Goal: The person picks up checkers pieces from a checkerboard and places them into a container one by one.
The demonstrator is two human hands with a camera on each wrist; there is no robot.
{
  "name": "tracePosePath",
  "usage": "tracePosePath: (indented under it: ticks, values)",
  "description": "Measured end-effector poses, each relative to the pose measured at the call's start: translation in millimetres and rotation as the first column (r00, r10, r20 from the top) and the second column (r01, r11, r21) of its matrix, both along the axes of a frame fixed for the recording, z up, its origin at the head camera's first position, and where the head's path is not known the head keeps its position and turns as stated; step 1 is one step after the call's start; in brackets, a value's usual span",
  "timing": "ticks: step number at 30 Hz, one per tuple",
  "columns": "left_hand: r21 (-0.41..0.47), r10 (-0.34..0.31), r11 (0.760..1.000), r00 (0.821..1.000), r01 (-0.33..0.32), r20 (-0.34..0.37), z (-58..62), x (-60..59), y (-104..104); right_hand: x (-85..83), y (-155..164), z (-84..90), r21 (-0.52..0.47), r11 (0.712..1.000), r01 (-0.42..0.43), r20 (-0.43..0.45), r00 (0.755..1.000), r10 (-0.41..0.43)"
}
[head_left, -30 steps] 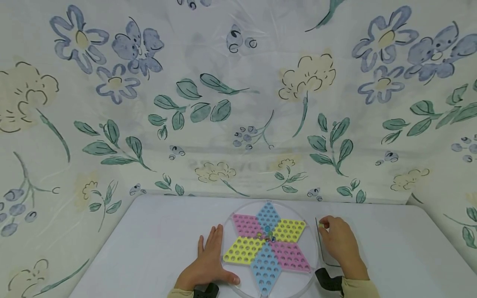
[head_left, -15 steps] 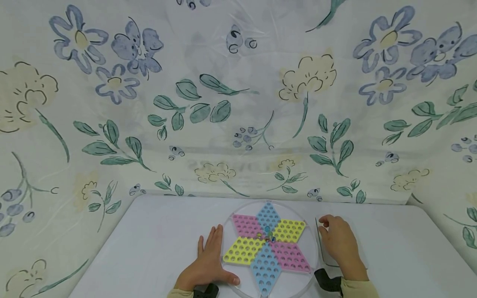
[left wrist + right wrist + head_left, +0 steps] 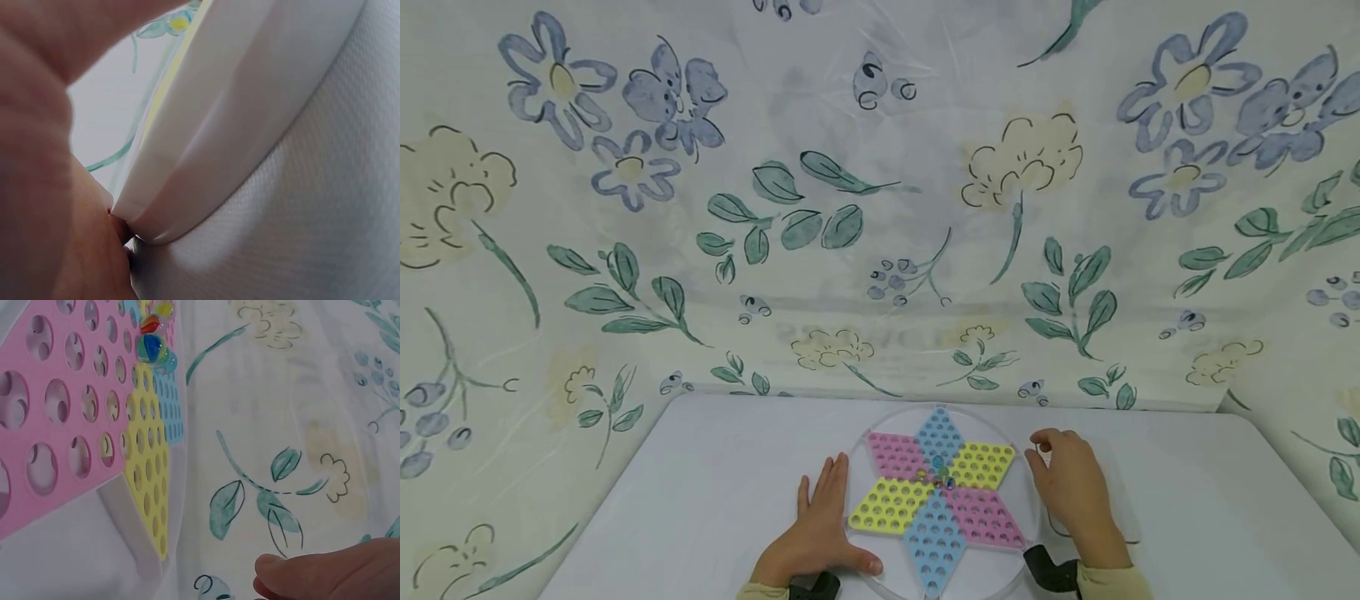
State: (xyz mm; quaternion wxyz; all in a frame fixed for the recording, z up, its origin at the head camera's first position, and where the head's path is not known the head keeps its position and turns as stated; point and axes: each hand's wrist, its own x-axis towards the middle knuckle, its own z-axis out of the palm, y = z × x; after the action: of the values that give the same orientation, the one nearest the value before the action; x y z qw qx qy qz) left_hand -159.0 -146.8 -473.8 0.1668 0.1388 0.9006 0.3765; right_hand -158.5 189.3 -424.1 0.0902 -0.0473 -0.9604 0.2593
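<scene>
Board: round clear game board (image 3: 1028, 487) with a six-pointed star of perforated panels in pink, yellow and blue; lies flat on the white table (image 3: 700, 483), at the near middle, between the two hands.
Marbles: small cluster of glass marbles (image 3: 938, 477) seated in holes at the star's centre; the right wrist view shows one blue-yellow and one red marble (image 3: 152, 337) among them.
Left hand: left hand (image 3: 817, 529) lies flat on the table, palm down, fingers straight and together, thumb spread toward the near edge of the board; its side touches the board's left rim (image 3: 206, 181).
Right hand: right hand (image 3: 1070, 492) rests at the board's right rim, fingers curled downward; whether the fingertips pinch anything cannot be told.
Hidden: a thin clear tray (image 3: 1131, 533) under the right hand is mostly covered; the left wrist view is largely blocked by skin; both forearms are cut off by the frame's lower edge.
Backdrop: floral cloth (image 3: 880, 208) hangs behind the table.
</scene>
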Motion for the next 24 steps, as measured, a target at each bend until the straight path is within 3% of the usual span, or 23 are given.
tracePosePath:
  ticks: [8,14,24]
  values:
    - [0.007,0.002,1.0,1.0,-0.002,0.006,0.3,0.6,0,-1.0,-11,0.7,-0.027,1.0,0.016,0.003,1.0,-0.016]
    - [-0.002,0.002,1.0,1.0,-0.002,0.007,1.3,0.9,1,2.1,-26,-2.3,-0.035,0.999,-0.024,-0.04,0.999,0.023]
    - [-0.012,0.0,1.0,1.0,0.0,0.003,0.0,0.0,0,1.0,-41,-7.2,-0.119,0.99,-0.078,-0.004,0.997,0.078]
